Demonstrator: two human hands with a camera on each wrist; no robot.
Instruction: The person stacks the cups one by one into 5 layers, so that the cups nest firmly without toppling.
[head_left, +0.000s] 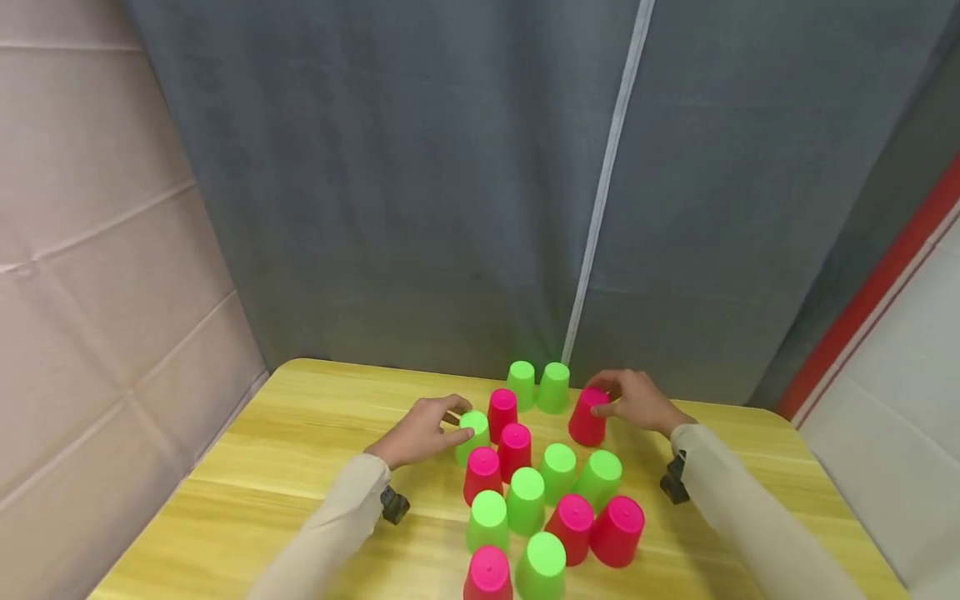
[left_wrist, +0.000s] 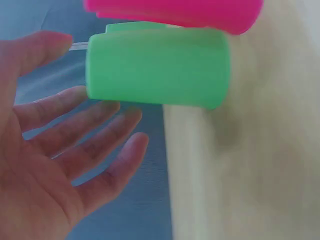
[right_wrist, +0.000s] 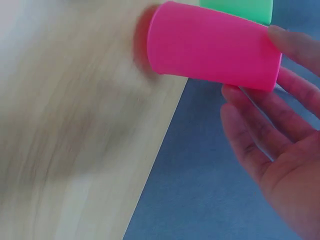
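All the cups are thin, stiff moulded plastic tumblers standing upside down. They look very light, smooth and a little slippery, and likely to tip or skate on the yellow wood-grain desk [head_left: 300, 467] if nudged. They are hardly fragile. The sensible hold seems to be round the narrow closed end, thumb on one side and fingers on the other, lifting straight up so the close-packed neighbours are not knocked.

The left hand [head_left: 420, 432] is at the lime-green plastic cup [head_left: 472, 435] on the left edge of the cluster, a little below the frame's centre. In the left wrist view its fingers [left_wrist: 95, 117] are spread and nearly straight; the fingertips brush the cup's closed end and the thumb stands just clear, so nothing is gripped.

The right hand [head_left: 637, 402] holds the bright pink plastic cup [head_left: 587, 417] at the cluster's upper right. The thumb and lightly curled fingers [right_wrist: 250, 125] close round its closed end, and its rim is on the desk.

I count eight green cups and seven pink cups, fifteen in all. A pair of green cups [head_left: 537, 386] stands at the back of the cluster.
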